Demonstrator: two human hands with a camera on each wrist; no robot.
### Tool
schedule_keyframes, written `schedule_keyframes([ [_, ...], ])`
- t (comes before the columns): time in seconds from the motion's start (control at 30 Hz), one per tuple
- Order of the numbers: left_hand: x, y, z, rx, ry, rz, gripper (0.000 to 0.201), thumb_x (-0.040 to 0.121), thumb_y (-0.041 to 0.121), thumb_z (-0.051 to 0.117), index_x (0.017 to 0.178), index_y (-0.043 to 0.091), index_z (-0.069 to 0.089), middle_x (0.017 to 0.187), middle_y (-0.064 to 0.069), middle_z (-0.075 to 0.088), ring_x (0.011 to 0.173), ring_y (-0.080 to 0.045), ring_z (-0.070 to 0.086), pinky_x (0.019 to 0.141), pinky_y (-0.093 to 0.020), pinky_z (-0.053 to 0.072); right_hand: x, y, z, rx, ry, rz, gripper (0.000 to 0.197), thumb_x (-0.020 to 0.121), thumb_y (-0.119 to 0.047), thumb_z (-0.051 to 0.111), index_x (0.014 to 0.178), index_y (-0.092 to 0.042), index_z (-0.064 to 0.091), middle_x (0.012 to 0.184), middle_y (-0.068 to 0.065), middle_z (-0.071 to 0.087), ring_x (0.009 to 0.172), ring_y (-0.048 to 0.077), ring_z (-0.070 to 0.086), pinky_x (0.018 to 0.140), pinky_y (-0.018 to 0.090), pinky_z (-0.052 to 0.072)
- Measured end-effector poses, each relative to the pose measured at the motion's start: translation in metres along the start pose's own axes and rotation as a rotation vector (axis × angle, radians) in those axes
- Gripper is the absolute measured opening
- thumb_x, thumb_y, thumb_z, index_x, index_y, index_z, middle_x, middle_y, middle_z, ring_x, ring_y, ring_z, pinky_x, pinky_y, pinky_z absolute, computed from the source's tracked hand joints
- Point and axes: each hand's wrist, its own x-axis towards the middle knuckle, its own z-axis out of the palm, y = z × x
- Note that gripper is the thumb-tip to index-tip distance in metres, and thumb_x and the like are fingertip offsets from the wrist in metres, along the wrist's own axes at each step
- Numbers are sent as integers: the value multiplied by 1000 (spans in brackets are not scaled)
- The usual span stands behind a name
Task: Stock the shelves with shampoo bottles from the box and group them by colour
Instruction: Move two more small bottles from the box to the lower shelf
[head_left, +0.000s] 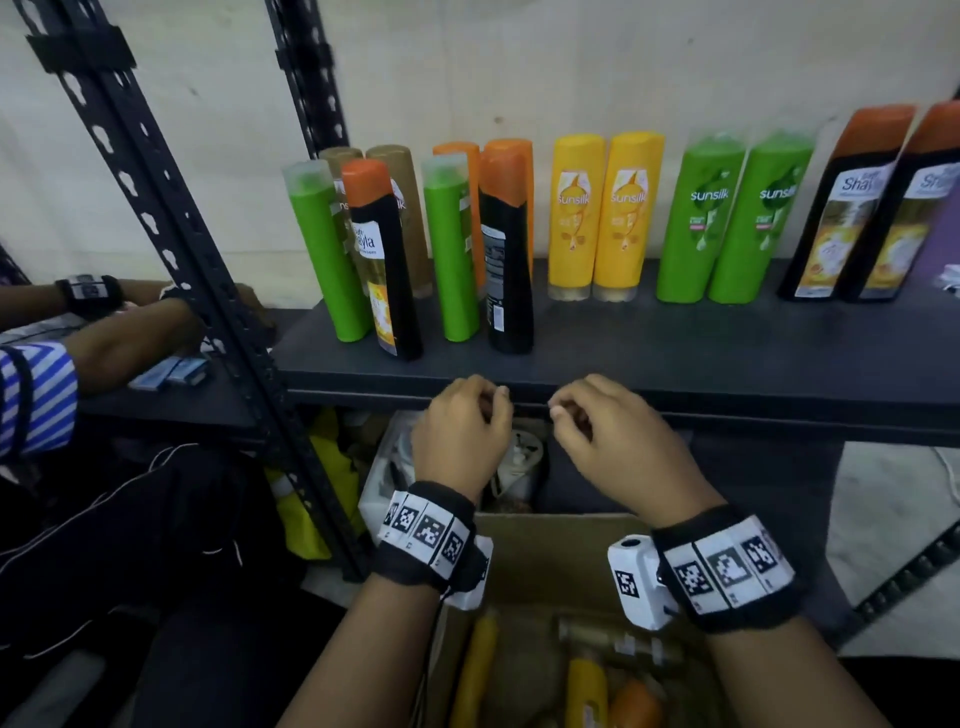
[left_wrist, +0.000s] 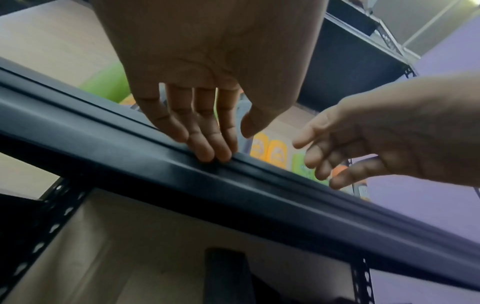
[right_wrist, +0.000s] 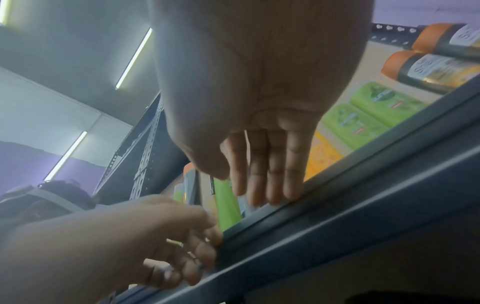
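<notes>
The dark shelf (head_left: 675, 353) carries two yellow bottles (head_left: 602, 218), two green bottles (head_left: 732, 218) and two black orange-capped bottles (head_left: 872, 208) in pairs. At its left stands a mixed cluster: green bottle (head_left: 322, 249), black bottle (head_left: 384, 260), another green (head_left: 449, 249), another black (head_left: 506, 249), gold and orange ones behind. My left hand (head_left: 493, 402) (left_wrist: 231, 144) and right hand (head_left: 563, 410) (right_wrist: 239, 185) are at the shelf's front edge (left_wrist: 259, 185), fingertips touching it, both empty. The cardboard box (head_left: 545, 545) sits below with yellow and orange bottles (head_left: 587, 691) inside.
A black perforated post (head_left: 171, 249) stands left of the shelf. Beyond it another person's arm in a striped sleeve (head_left: 36, 395) reaches over small blue boxes (head_left: 169, 371). Clutter lies on the lower shelf (head_left: 519, 457) under my hands.
</notes>
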Motion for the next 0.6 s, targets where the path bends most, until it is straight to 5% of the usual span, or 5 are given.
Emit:
schedule_keyframes([
  [0.1,-18,-8,13,59,-179,-40,26,97,46,54,88,26,69,82,5,71,78,-21,67,62,-34,53,-20,16,8,-38,-167,92,27,101,-42,51,109,-25,70,101,-10,59,90,9,58,79,37,54],
  [0.27,-52,-22,48,162,-523,-142,26,94,44,55,93,24,71,92,-5,73,88,-30,68,74,-36,56,-55,44,35,-2,-244,232,27,102,-37,53,105,-19,72,98,-4,64,90,15,61,82,40,53],
  [0.5,-103,-39,85,221,-806,-228,27,98,40,51,89,19,66,105,-12,71,98,-33,68,88,-40,57,-98,75,78,43,-394,441,31,102,-38,53,85,-17,69,81,-3,66,77,15,61,64,29,39],
  [0.6,-122,-41,99,243,-913,-236,34,100,42,50,98,14,70,109,-14,71,102,-34,67,91,-41,56,-114,84,93,108,-516,552,32,103,-41,51,85,-20,68,82,0,68,77,16,63,67,32,48],
])
